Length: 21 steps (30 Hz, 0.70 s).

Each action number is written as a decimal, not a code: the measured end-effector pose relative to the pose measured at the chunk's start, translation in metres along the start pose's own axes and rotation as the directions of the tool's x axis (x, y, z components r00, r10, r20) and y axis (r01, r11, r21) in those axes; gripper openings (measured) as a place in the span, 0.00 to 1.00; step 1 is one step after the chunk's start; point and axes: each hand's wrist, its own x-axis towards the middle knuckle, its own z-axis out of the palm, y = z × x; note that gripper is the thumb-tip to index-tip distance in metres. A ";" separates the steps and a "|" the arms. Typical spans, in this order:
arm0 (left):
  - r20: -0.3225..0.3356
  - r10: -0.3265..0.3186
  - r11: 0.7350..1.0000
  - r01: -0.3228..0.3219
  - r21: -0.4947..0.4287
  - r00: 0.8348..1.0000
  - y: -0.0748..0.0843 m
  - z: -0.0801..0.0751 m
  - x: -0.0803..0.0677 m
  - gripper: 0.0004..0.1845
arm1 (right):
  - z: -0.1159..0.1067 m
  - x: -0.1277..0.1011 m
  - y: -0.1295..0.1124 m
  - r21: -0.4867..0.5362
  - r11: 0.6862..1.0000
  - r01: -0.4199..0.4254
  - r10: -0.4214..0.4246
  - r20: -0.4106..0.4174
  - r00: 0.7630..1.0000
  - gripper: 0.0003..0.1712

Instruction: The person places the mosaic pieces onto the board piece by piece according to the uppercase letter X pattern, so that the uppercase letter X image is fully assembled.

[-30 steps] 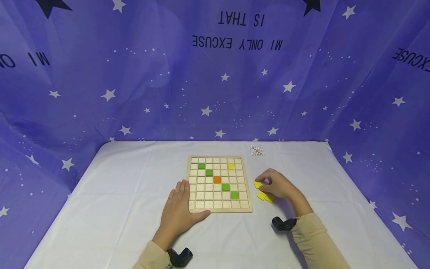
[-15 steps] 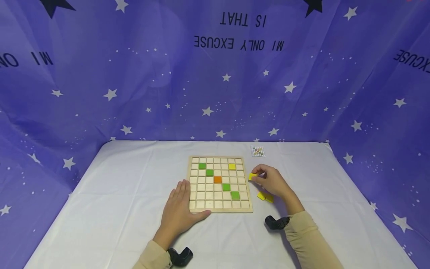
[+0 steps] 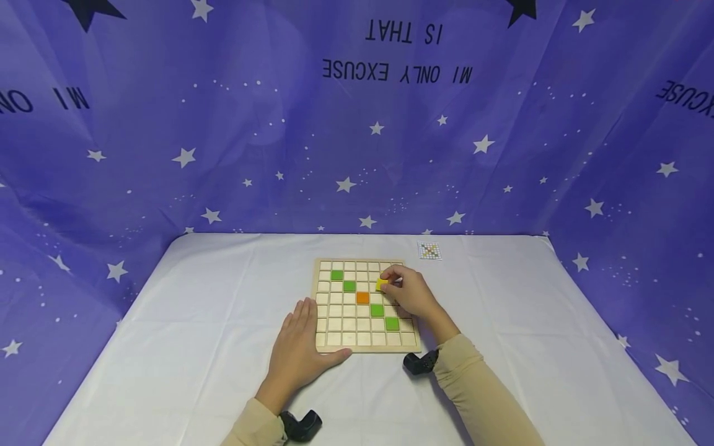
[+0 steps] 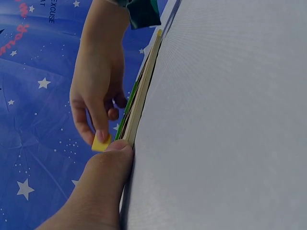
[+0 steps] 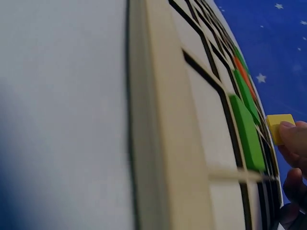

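Observation:
A square wooden grid board (image 3: 367, 349) lies on the white table, with several green tiles (image 3: 377, 310) and one orange tile (image 3: 363, 298) set in a diagonal row. My right hand (image 3: 414, 294) is over the board's right part, pinching a yellow tile (image 3: 381, 285) between thumb and fingertips. That yellow tile (image 5: 277, 125) shows above the grid in the right wrist view. My left hand (image 3: 295, 353) rests along the board's left edge, fingers straight and thumb spread at the front rim. In the left wrist view its thumb (image 4: 103, 175) touches the board's edge. The right hand hides the board's upper right cells.
A small printed pattern card (image 3: 429, 250) lies behind the board to the right. Black wrist devices (image 3: 301, 426) sit at both cuffs. A purple star-printed curtain (image 3: 346, 155) hangs close behind the white-covered table (image 3: 223, 297).
My right hand has picked up a yellow tile from the loose ones right of the board and carried it left over the grid. The left hand has stayed in place.

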 end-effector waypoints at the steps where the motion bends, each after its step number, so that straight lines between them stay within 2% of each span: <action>1: 0.002 -0.001 1.000 0.001 -0.001 1.000 0.000 0.000 0.000 0.72 | 0.003 0.001 -0.001 -0.010 1.000 0.008 -0.008 -0.001 1.000 0.07; 14: -0.002 -0.001 1.000 0.001 0.003 1.000 -0.001 0.000 0.000 0.72 | 0.015 0.004 -0.010 -0.181 0.983 0.024 -0.028 -0.020 0.999 0.07; 21: -0.003 0.004 1.000 -0.004 -0.003 1.000 -0.001 0.000 0.000 0.72 | 0.014 0.000 -0.012 -0.231 0.973 0.030 -0.030 0.002 1.000 0.09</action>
